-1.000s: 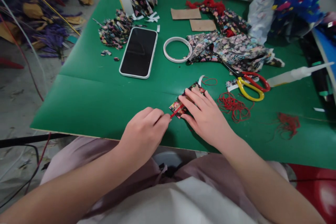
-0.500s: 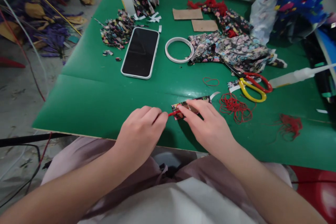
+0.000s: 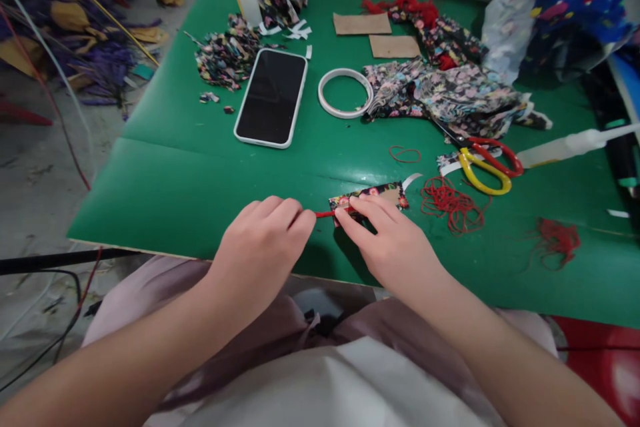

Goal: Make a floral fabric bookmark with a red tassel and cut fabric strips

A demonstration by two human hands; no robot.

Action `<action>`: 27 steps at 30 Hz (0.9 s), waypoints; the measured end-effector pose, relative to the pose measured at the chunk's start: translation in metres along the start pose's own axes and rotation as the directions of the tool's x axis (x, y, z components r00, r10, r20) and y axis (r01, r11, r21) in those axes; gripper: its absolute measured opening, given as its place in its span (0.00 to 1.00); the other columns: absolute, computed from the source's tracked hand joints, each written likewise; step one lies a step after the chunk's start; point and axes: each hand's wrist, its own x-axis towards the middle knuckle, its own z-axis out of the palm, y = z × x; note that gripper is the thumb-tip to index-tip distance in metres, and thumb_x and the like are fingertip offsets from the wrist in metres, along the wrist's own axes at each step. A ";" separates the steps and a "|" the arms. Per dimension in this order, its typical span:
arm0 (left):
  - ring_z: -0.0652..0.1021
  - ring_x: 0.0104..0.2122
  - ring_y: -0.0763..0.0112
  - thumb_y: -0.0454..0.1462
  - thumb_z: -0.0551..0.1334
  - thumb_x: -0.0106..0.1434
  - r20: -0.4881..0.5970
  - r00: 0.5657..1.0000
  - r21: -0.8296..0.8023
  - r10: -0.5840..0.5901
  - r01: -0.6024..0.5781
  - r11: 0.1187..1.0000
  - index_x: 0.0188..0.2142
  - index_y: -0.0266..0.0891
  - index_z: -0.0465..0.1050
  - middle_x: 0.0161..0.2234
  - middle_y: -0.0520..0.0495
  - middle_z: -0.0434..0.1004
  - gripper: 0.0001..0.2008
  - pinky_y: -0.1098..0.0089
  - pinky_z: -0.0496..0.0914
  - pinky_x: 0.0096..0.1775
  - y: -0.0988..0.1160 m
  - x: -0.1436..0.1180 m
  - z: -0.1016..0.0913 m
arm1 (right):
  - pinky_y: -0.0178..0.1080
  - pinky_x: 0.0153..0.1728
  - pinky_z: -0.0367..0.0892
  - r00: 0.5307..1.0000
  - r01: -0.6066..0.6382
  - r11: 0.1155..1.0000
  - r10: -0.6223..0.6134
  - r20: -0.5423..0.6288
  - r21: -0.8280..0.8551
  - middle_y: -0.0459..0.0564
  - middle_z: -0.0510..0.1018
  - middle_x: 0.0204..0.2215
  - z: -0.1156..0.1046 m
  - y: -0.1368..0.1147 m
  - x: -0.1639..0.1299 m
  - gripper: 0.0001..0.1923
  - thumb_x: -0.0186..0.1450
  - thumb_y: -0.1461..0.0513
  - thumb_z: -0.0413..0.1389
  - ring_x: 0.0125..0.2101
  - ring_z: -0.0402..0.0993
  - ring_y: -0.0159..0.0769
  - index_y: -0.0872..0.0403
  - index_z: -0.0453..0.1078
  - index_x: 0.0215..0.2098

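Change: floral fabric strip (image 3: 373, 196) has swung from diagonal to level, so the red cord (image 3: 326, 214) now runs straight | left hand (image 3: 263, 247) pinches cord end | right hand (image 3: 395, 243) presses strip flat | strip lower centre of frame on green table (image 3: 165, 193), long axis left-right, cord end pointing left.

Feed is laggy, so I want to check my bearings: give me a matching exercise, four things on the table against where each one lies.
Things:
1. phone
2. tape ring
3. scissors
4. red cord

Places:
A. pinched by the left hand
B. right of the phone
C. beside the scrap pile
D. at the floral cloth's near edge

Pairs: 1-C, 2-B, 3-D, 4-A
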 end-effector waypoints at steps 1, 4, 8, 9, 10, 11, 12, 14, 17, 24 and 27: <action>0.70 0.28 0.63 0.33 0.56 0.60 0.012 1.000 0.014 -0.006 0.006 1.000 0.30 0.38 0.68 0.28 0.47 0.70 0.04 0.63 0.67 0.30 -0.001 0.000 -0.001 | 0.48 0.56 0.62 1.000 -0.001 1.000 0.001 0.009 -0.003 0.59 0.73 0.48 -0.001 -0.001 0.000 0.18 0.65 0.70 0.47 0.51 0.65 0.41 0.59 0.68 0.51; 0.70 0.27 0.63 0.33 0.56 0.60 0.050 0.998 0.042 -0.026 0.024 0.999 0.28 0.40 0.67 0.26 0.48 0.69 0.05 0.63 0.66 0.30 -0.006 -0.003 -0.004 | 0.48 0.55 0.62 1.000 -0.010 1.000 0.010 0.021 -0.014 0.60 0.73 0.47 -0.002 -0.003 0.001 0.18 0.64 0.71 0.47 0.51 0.65 0.42 0.60 0.68 0.51; 0.70 0.28 0.64 0.36 0.54 0.63 0.075 0.995 0.019 -0.065 0.064 0.998 0.27 0.40 0.68 0.26 0.48 0.69 0.09 0.63 0.67 0.32 -0.019 -0.012 -0.004 | 0.48 0.55 0.63 1.000 -0.010 1.000 0.010 0.012 -0.022 0.60 0.73 0.47 0.000 -0.003 0.001 0.19 0.64 0.71 0.46 0.51 0.65 0.43 0.60 0.68 0.50; 0.71 0.29 0.64 0.36 0.53 0.63 0.078 0.994 0.007 -0.075 0.074 0.997 0.27 0.39 0.68 0.27 0.47 0.70 0.10 0.63 0.67 0.33 -0.023 -0.015 -0.004 | 0.48 0.55 0.63 1.000 -0.008 1.000 0.008 0.009 -0.020 0.60 0.72 0.47 0.001 -0.003 0.000 0.19 0.64 0.71 0.46 0.51 0.65 0.43 0.60 0.68 0.50; 0.71 0.30 0.64 0.36 0.53 0.64 0.077 0.994 -0.005 -0.079 0.080 0.997 0.28 0.39 0.69 0.28 0.47 0.71 0.10 0.63 0.68 0.34 -0.026 -0.017 -0.004 | 0.48 0.55 0.62 1.000 -0.007 1.000 0.007 0.007 -0.018 0.60 0.72 0.47 0.001 -0.003 0.000 0.19 0.64 0.72 0.46 0.51 0.65 0.43 0.60 0.68 0.51; 0.72 0.32 0.64 0.37 0.53 0.64 0.065 0.995 -0.018 -0.082 0.083 0.996 0.30 0.39 0.70 0.29 0.47 0.72 0.10 0.63 0.68 0.35 -0.029 -0.019 -0.005 | 0.48 0.55 0.62 1.000 -0.009 1.000 0.009 0.004 -0.015 0.60 0.72 0.47 0.002 -0.003 0.000 0.19 0.63 0.72 0.46 0.51 0.65 0.43 0.60 0.68 0.51; 0.73 0.33 0.64 0.37 0.53 0.64 0.037 0.996 -0.032 -0.086 0.087 0.996 0.32 0.38 0.71 0.30 0.47 0.73 0.09 0.63 0.68 0.36 -0.031 -0.019 -0.005 | 0.48 0.55 0.62 1.000 -0.011 1.000 0.011 0.003 -0.012 0.60 0.72 0.47 0.002 -0.003 -0.001 0.19 0.63 0.71 0.46 0.51 0.64 0.44 0.60 0.68 0.51; 0.73 0.35 0.64 0.37 0.54 0.64 -0.060 0.993 -0.069 -0.097 0.093 0.993 0.36 0.37 0.72 0.34 0.46 0.75 0.09 0.63 0.68 0.38 -0.032 -0.015 -0.006 | 0.48 0.55 0.62 1.000 -0.018 1.000 0.018 0.000 -0.006 0.60 0.72 0.47 0.002 -0.003 -0.001 0.19 0.63 0.71 0.46 0.50 0.64 0.44 0.60 0.68 0.51; 0.73 0.36 0.67 0.35 0.55 0.64 -0.203 0.977 -0.153 -0.061 0.030 0.988 0.41 0.35 0.72 0.37 0.45 0.75 0.10 0.66 0.68 0.42 -0.023 0.001 -0.004 | 0.48 0.54 0.63 1.000 -0.017 1.000 0.017 -0.005 0.002 0.60 0.72 0.47 0.002 -0.003 -0.001 0.19 0.64 0.71 0.46 0.50 0.64 0.43 0.59 0.68 0.52; 0.71 0.34 0.67 0.32 0.52 0.64 -0.132 0.990 -0.204 0.055 -0.081 0.976 0.41 0.36 0.75 0.34 0.44 0.74 0.13 0.65 0.69 0.39 -0.001 0.030 0.007 | 0.47 0.55 0.61 0.998 -0.015 0.999 0.017 -0.052 0.033 0.60 0.71 0.47 0.005 -0.001 -0.001 0.19 0.64 0.71 0.45 0.49 0.63 0.43 0.61 0.67 0.52; 0.71 0.34 0.66 0.32 0.53 0.63 -0.083 0.995 -0.210 0.056 -0.073 0.975 0.35 0.36 0.76 0.34 0.44 0.73 0.12 0.64 0.69 0.40 -0.001 0.032 0.006 | 0.47 0.56 0.60 0.998 -0.024 0.998 0.027 -0.050 0.055 0.59 0.71 0.47 0.007 -0.001 -0.001 0.19 0.65 0.70 0.45 0.49 0.63 0.42 0.60 0.67 0.52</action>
